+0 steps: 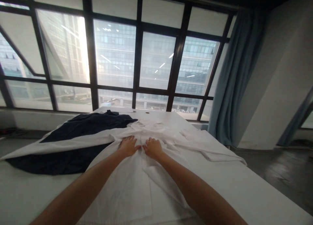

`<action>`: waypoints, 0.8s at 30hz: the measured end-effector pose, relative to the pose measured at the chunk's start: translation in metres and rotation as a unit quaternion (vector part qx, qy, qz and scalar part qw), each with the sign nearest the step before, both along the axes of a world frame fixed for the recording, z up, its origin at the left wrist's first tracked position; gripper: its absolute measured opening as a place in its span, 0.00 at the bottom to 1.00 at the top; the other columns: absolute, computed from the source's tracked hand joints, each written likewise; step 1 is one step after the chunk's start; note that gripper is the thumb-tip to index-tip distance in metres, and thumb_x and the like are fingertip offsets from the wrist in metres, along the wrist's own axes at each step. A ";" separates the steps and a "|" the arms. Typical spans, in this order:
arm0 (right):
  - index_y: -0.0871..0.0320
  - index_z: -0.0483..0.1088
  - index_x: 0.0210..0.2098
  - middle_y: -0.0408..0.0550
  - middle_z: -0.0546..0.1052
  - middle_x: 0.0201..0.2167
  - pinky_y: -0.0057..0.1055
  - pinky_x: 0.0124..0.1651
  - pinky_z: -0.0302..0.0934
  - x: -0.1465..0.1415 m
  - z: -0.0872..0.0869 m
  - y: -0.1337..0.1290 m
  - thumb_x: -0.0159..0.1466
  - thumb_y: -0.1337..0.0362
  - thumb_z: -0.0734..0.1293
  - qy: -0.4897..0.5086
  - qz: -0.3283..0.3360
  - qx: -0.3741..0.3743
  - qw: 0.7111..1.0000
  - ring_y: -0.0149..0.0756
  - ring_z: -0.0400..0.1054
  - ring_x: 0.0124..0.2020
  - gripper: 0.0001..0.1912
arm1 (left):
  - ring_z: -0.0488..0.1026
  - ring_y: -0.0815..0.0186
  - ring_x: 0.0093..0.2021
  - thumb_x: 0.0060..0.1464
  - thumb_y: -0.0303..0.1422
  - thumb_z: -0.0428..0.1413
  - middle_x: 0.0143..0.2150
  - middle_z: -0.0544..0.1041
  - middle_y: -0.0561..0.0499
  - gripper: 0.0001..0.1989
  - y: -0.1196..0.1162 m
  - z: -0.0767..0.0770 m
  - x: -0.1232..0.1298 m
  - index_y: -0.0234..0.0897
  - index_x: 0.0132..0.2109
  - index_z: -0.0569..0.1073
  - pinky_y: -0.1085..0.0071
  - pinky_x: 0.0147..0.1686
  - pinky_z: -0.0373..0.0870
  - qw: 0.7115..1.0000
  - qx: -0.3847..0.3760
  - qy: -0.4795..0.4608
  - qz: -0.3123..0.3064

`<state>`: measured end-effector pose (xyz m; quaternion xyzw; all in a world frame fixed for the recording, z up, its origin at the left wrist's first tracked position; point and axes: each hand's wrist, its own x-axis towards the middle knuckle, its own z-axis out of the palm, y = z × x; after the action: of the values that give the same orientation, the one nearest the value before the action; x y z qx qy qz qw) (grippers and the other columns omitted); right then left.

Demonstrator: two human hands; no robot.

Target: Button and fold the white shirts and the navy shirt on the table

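Note:
A white long-sleeved shirt [127, 189] lies spread over the table, its sleeves reaching out to both sides and its front edge running down the middle. On the upper part of its front, my left hand [129, 146] rests with fingers spread on the cloth and the thumb pointing inward. Just to the right, my right hand [152, 148] has its fingers curled into the same cloth near the front edge. The two thumbs almost meet. What lies under the fingers is hidden. A dark navy garment [90, 125] lies on the left, partly beneath the shirt's left sleeve.
The white table [246, 192] extends toward the large dark-framed windows [156, 60]. A small round brownish spot [147, 112] shows near its far edge. At the right hang blue curtains [234, 78] beside a pale pillar [266, 97]. Grey floor [290, 172] lies beyond the table's right edge.

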<state>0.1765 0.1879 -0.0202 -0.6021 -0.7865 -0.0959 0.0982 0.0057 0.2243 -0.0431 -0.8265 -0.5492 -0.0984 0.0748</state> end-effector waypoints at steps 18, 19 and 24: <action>0.62 0.73 0.31 0.41 0.70 0.26 0.25 0.28 0.52 0.081 0.033 -0.096 0.53 0.54 0.73 0.112 0.160 -0.268 0.943 0.28 0.61 0.26 0.17 | 0.71 0.63 0.38 0.46 0.49 0.61 0.41 0.74 0.50 0.27 -0.156 0.029 -0.049 0.41 0.50 0.73 0.70 0.39 0.65 0.955 -0.190 -0.076 -0.213; 0.62 0.74 0.33 0.43 0.72 0.27 0.25 0.29 0.54 0.082 0.035 -0.099 0.52 0.55 0.74 0.140 0.156 -0.241 0.948 0.29 0.62 0.27 0.16 | 0.71 0.63 0.36 0.45 0.48 0.62 0.38 0.74 0.52 0.26 -0.159 0.029 -0.048 0.41 0.50 0.73 0.71 0.37 0.64 0.958 -0.193 -0.069 -0.200; 0.62 0.72 0.50 0.50 0.77 0.35 0.29 0.34 0.64 0.086 0.045 -0.107 0.55 0.43 0.69 0.266 0.283 -0.421 0.820 0.34 0.71 0.31 0.33 | 0.70 0.67 0.29 0.46 0.40 0.63 0.29 0.74 0.57 0.19 -0.168 0.036 -0.037 0.42 0.46 0.75 0.73 0.31 0.62 0.950 -0.230 -0.058 -0.205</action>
<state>0.2623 0.0814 0.0252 -0.3377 -0.8292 0.4408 0.0636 -0.0310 0.0560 -0.0075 -0.9090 -0.3789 -0.0303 -0.1710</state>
